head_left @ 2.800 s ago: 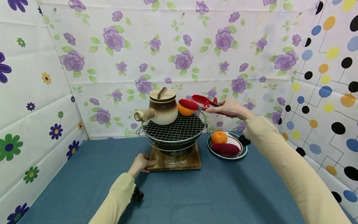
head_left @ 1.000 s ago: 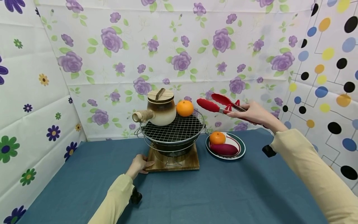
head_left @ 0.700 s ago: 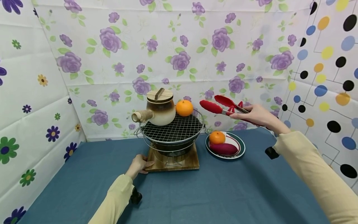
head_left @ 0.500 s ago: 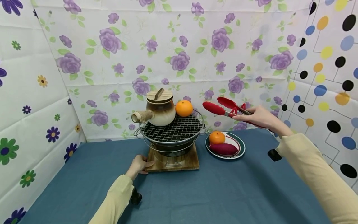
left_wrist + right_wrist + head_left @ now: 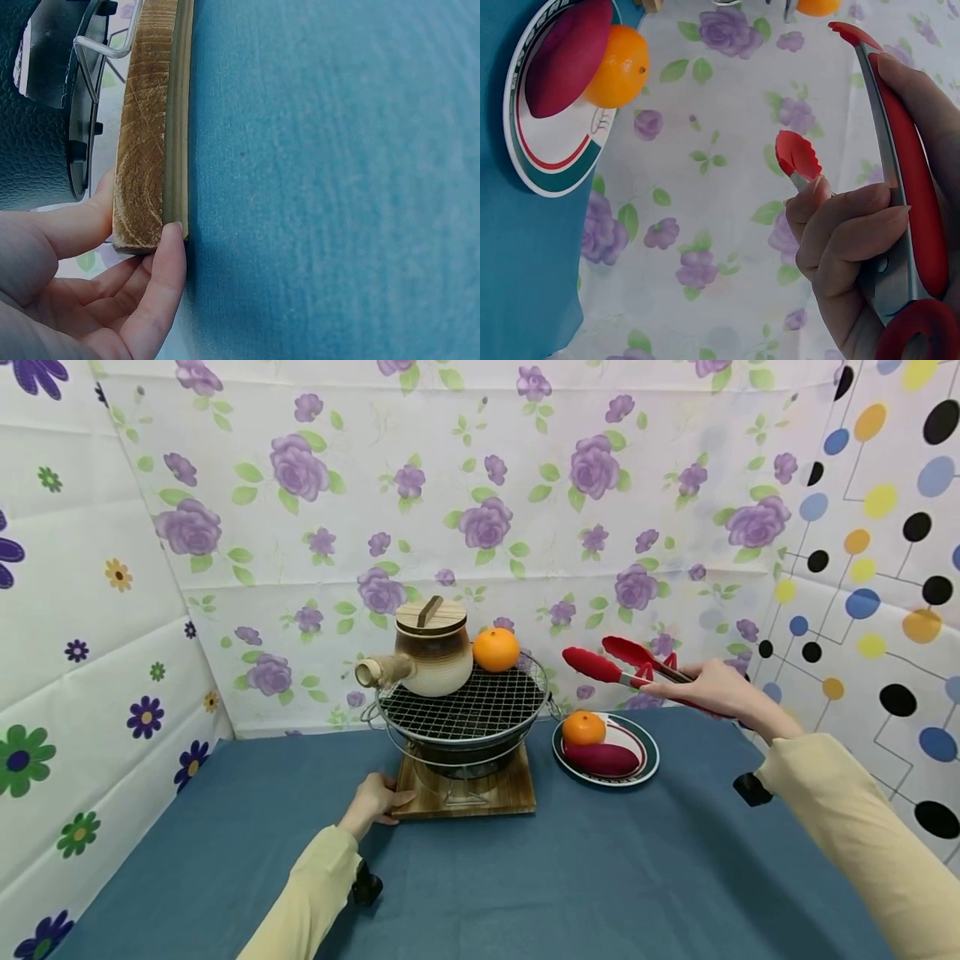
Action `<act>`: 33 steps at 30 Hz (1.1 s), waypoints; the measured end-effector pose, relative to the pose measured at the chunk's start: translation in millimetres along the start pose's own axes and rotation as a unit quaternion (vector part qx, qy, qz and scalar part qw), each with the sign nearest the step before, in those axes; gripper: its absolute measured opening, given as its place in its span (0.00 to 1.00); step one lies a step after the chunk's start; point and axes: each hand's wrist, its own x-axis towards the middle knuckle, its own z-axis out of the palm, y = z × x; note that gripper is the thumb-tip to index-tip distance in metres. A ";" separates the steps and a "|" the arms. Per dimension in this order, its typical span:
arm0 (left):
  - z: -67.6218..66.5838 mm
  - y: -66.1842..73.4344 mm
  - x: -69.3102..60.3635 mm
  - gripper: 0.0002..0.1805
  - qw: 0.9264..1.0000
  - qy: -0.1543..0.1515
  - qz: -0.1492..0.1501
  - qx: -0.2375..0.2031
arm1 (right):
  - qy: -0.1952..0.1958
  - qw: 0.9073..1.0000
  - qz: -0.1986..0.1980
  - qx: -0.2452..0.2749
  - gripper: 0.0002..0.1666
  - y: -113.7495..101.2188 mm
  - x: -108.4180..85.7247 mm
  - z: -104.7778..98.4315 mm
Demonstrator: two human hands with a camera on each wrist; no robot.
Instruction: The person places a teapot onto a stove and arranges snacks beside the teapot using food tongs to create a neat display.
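Note:
My left hand [image 5: 369, 803] pinches the near left corner of the wooden board [image 5: 420, 802]; in the left wrist view, thumb and fingers lie on either side of the board's edge [image 5: 146, 135]. My right hand [image 5: 723, 689] grips red-tipped tongs [image 5: 622, 675], their jaws apart with nothing between them, above and to the right of the plate [image 5: 647, 770]. On the plate are an orange [image 5: 584, 729] and a dark red oblong item [image 5: 602, 760]. Another orange [image 5: 496, 650] rests on the round grill [image 5: 480, 706], beside a lidded clay pot [image 5: 437, 656].
The grill stands on the board, its wire handles [image 5: 371, 717] sticking out at the sides. A blue cloth [image 5: 480, 885] covers the table. Patterned sheets hang behind [image 5: 540, 502] and on both sides. The pot's wrapped handle [image 5: 386, 671] points left.
The tongs have released the orange on the grill and moved right and slightly down with my right hand, away from it. My left hand keeps its place on the board.

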 end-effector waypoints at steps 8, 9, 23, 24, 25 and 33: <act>-0.2 0.4 -1.9 0.25 1.000 -0.001 -0.003 -0.002 | -0.019 0.999 0.025 -0.020 0.34 10.1 1.1 6.5; -0.1 0.1 -1.5 0.26 1.000 -0.001 -0.004 0.000 | -0.021 0.999 0.028 -0.021 0.35 11.2 1.4 7.3; 0.4 -1.9 2.2 0.21 1.000 0.006 -0.004 0.006 | -0.036 0.998 0.035 -0.025 0.37 26.1 6.5 21.7; 0.4 -2.0 2.2 0.20 1.000 0.006 -0.004 0.005 | -0.037 0.998 0.038 -0.025 0.37 27.2 6.9 22.7; 0.6 -2.0 2.4 0.18 1.000 0.007 -0.004 0.005 | -0.036 0.998 0.037 -0.027 0.37 28.1 7.1 23.6; 0.6 -1.4 2.2 0.20 1.000 0.007 -0.009 0.004 | -0.051 0.997 0.049 -0.026 0.37 29.6 8.6 31.3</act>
